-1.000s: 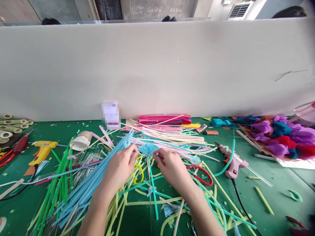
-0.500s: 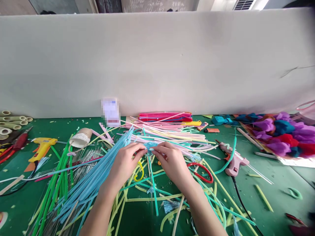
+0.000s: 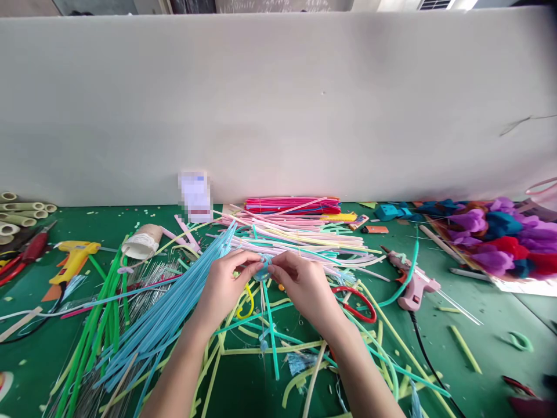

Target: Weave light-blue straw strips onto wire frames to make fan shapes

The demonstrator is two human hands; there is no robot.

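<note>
My left hand (image 3: 230,285) and my right hand (image 3: 303,291) meet over the middle of the table, thumbs and fingertips pinched together. Between them they grip a small, rounded light-blue pipe cleaner piece (image 3: 263,271), partly covered by the fingers. Thin strands hang under it, and a small blue bit (image 3: 263,343) shows lower down. Beside my left wrist lies a thick bundle of light-blue pipe cleaners (image 3: 169,313). Red-handled scissors (image 3: 361,306) rest to the right of my right hand. A yellow loop (image 3: 247,303) lies just below my left fingers.
A yellow glue gun (image 3: 76,261) and green pipe cleaners (image 3: 93,354) are at left, near a white cup (image 3: 140,248). Pink pipe cleaners (image 3: 300,223) lie behind my hands. At right are a pink glue gun (image 3: 413,287) with its cord, and purple fabric flowers (image 3: 491,261).
The light-blue piece has turned slightly between my fingertips and more of its rounded lower part shows. Both hands stay in nearly the same place. The view has shifted slightly.
</note>
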